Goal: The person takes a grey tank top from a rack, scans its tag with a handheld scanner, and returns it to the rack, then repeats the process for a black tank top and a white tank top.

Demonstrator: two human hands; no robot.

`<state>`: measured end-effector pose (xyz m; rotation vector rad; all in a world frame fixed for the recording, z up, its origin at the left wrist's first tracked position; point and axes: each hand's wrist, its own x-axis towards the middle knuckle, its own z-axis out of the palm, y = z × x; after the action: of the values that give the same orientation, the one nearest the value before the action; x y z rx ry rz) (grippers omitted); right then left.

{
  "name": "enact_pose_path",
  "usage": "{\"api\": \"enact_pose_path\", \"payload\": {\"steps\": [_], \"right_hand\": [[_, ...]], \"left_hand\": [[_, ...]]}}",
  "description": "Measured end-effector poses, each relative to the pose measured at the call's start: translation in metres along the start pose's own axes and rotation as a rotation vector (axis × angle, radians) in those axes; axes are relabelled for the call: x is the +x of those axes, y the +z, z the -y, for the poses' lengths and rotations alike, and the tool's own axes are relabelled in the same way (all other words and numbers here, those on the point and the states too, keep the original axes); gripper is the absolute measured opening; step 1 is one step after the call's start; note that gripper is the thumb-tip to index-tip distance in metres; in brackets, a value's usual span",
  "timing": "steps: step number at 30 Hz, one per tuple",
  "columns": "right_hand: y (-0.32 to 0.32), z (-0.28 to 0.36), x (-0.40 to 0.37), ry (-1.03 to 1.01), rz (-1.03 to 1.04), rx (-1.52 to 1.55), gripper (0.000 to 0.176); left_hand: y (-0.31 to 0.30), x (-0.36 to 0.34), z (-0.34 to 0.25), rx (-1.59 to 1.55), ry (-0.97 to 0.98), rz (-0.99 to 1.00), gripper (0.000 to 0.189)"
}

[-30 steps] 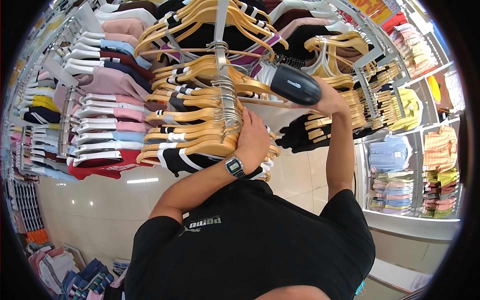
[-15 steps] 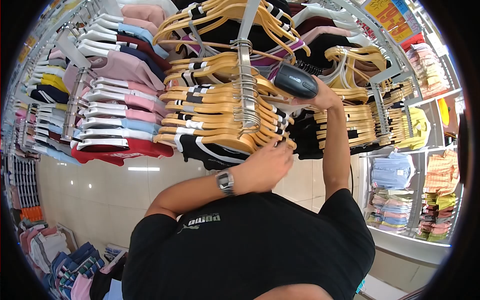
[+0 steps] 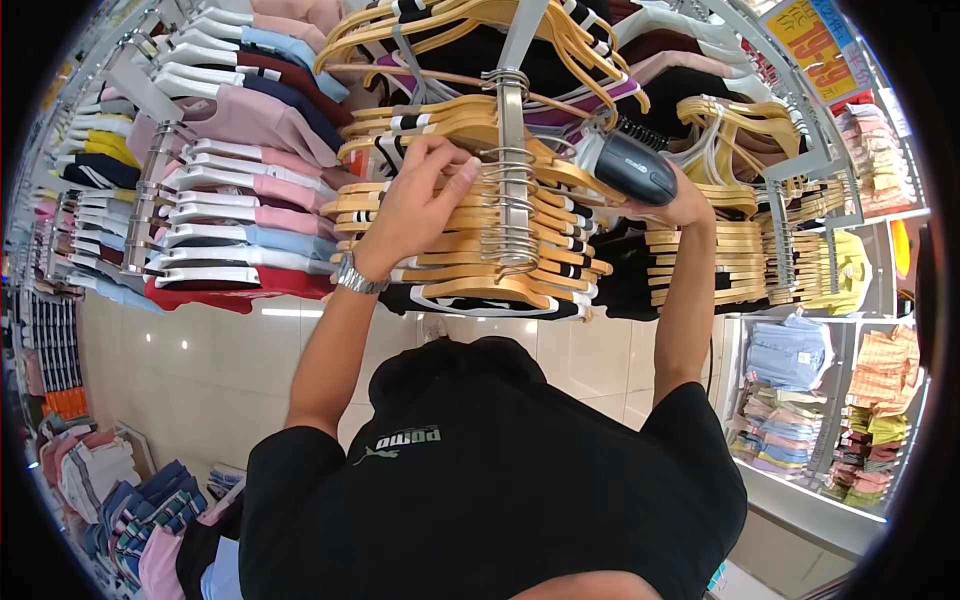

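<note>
My left hand (image 3: 422, 205), with a silver watch (image 3: 357, 277) on the wrist, lies over the wooden hangers (image 3: 470, 285) left of the metal rail (image 3: 512, 150). Its fingers are bent and close together near the thumb; what they hold, if anything, is hidden. In my right hand (image 3: 692, 200) is a black handheld scanner (image 3: 636, 168), right of the rail, its front pointing up and left toward the hangers. Black garments (image 3: 625, 262) hang under the wooden hangers.
Pink, blue and red clothes on white hangers (image 3: 205, 235) fill a rack at the left. More wooden hangers (image 3: 705, 262) hang at the right. Shelves with folded clothes (image 3: 780, 425) stand at the far right, below a price sign (image 3: 815, 45). Folded clothes (image 3: 150, 515) lie at the lower left.
My left hand has moved from the near right ends of the wooden hangers up and left, across the rail. The scanner in my right hand appears slightly farther right and lower.
</note>
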<state>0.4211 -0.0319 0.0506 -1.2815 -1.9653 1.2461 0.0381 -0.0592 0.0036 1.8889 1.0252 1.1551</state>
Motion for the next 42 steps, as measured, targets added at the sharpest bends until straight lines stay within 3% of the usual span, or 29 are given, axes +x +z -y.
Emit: {"api": "enact_pose_path", "payload": {"steps": [2, 3, 6, 7, 15, 18, 20, 22, 25, 28, 34, 37, 42], "right_hand": [[-0.013, -0.002, 0.002, -0.031, 0.108, 0.023, 0.068], [-0.014, -0.002, 0.004, -0.082, 0.119, 0.011, 0.067], [-0.019, 0.012, 0.001, -0.04, 0.144, 0.088, 0.068], [-0.022, 0.014, 0.001, -0.02, 0.148, 0.13, 0.071], [-0.022, 0.012, 0.019, 0.072, 0.129, 0.221, 0.078], [-0.008, 0.006, 0.035, 0.005, 0.195, 0.285, 0.077], [0.006, 0.008, 0.042, 0.068, 0.262, 0.418, 0.075], [0.011, -0.001, 0.052, 0.041, 0.334, 0.295, 0.073], [0.023, -0.005, 0.056, 0.0, 0.278, 0.245, 0.072], [0.037, -0.014, 0.055, 0.102, 0.238, 0.334, 0.071], [0.045, -0.007, 0.055, 0.05, 0.222, 0.029, 0.058], [0.05, -0.009, 0.053, 0.044, 0.139, -0.088, 0.056], [0.06, -0.012, 0.051, -0.019, 0.04, -0.137, 0.046]], "left_hand": [[0.002, -0.004, 0.006, 0.007, -0.058, 0.035, 0.036], [0.001, -0.006, 0.008, 0.167, -0.005, 0.071, 0.04], [0.005, -0.013, 0.005, 0.256, -0.015, 0.087, 0.044], [0.003, -0.014, -0.004, 0.161, -0.102, 0.124, 0.044], [0.005, -0.021, -0.004, 0.133, -0.128, 0.105, 0.046], [0.004, -0.022, -0.005, 0.137, -0.135, 0.107, 0.044], [0.006, -0.021, -0.005, 0.144, -0.115, 0.097, 0.043], [0.006, -0.023, -0.004, 0.159, -0.069, 0.07, 0.043], [0.006, -0.023, -0.003, 0.194, -0.069, 0.067, 0.041], [0.004, -0.022, -0.011, 0.222, -0.098, 0.079, 0.034], [0.0, -0.016, -0.006, 0.446, 0.206, -0.026, 0.032], [0.0, -0.01, 0.003, 0.312, 0.238, -0.019, 0.031], [-0.008, 0.0, 0.006, 0.173, 0.146, 0.155, 0.031]]}}
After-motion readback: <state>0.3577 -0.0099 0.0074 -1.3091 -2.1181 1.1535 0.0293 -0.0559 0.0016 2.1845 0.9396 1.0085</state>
